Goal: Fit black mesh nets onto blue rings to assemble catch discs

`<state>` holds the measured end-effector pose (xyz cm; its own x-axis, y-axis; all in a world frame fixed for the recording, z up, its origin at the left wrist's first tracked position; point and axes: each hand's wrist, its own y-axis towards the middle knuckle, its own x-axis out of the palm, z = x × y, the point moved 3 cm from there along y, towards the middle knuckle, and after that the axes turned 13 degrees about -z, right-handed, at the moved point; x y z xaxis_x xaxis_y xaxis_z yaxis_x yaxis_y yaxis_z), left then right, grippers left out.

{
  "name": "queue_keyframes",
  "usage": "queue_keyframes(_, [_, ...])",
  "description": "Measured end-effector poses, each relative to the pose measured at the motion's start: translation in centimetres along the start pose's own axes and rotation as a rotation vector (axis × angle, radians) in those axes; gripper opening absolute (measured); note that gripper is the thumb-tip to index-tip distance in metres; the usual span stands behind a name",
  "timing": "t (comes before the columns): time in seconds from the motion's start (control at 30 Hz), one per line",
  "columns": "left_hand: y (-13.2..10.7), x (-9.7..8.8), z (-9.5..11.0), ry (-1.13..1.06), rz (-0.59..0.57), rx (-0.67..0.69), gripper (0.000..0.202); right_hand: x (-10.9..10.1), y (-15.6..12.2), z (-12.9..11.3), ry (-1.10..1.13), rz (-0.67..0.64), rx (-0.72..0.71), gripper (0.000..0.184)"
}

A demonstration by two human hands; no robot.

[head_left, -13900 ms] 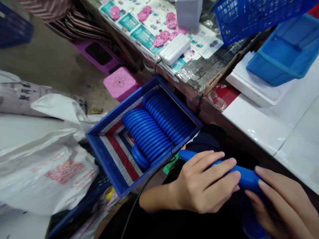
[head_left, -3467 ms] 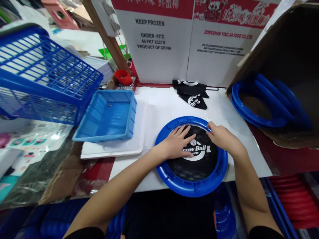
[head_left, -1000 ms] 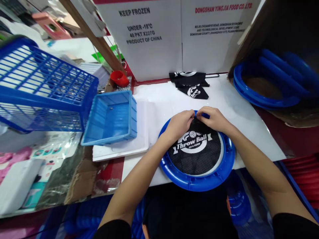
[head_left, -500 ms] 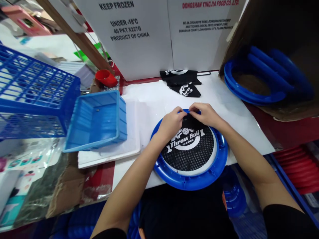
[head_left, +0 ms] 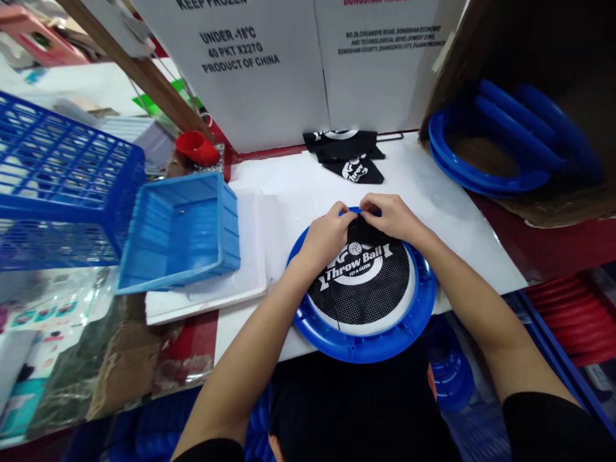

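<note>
A round blue plastic ring (head_left: 370, 350) lies on the white tabletop at the near edge. Inside it sits a black mesh disc (head_left: 385, 298) printed "Throw Ball", with a pale band along its near and right side. My left hand (head_left: 330, 236) is closed, thumb and fingers pinching the mesh's edge at the far rim. Close beside it, my right hand (head_left: 392, 217) is also closed, pinching that edge from the right. The fingertips nearly meet and hide the exact spot they press.
Black printed mesh pieces (head_left: 353, 154) lie beyond the ring, by a white carton (head_left: 269, 96). A light blue bin (head_left: 226, 244) and a blue crate (head_left: 120, 186) stand left, with a red cup (head_left: 196, 149) behind. Blue rings (head_left: 440, 154) fill a box at right.
Both hands stay at the ring's far rim with only slight finger movement. The whole view has shifted a little, so everything appears slightly further up and left.
</note>
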<state>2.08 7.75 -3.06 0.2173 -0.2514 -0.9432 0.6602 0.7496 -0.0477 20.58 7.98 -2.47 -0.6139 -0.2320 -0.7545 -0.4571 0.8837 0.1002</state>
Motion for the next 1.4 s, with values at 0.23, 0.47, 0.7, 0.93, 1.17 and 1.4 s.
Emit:
queue_keyframes(0.23, [-0.2, 0.0, -0.1, -0.007, 0.005, 0.025, 0.038, -0.2, -0.2, 0.1, 0.017, -0.015, -0.018, 0.009])
queue_keyframes(0.47, [-0.3, 0.2, -0.4, -0.03, 0.048, 0.055, 0.038, -0.3, -0.1, 0.1, -0.029, -0.044, -0.029, 0.01])
queue_keyframes(0.7, [-0.3, -0.7, 1.2, 0.131, -0.138, -0.066, 0.043, -0.2, 0.1, -0.2, -0.07, -0.024, -0.009, 0.011])
queue_keyframes(0.93, [-0.6, -1.2, 2.1, 0.26, -0.239, -0.067, 0.05, 0.2, 0.8, 0.4, -0.087, -0.073, 0.009, 0.015])
queue_keyframes(1.17, [-6.3, -2.8, 2.6, 0.336, 0.087, -0.039, 0.048, -1.2, -4.3, -2.5, -0.277, -0.001, -0.107, 0.022])
queue_keyframes(1.4, [-10.7, 0.4, 4.8, 0.097, -0.092, 0.087, 0.03, 3.6, -13.0, -9.3, -0.349, -0.099, -0.104, 0.015])
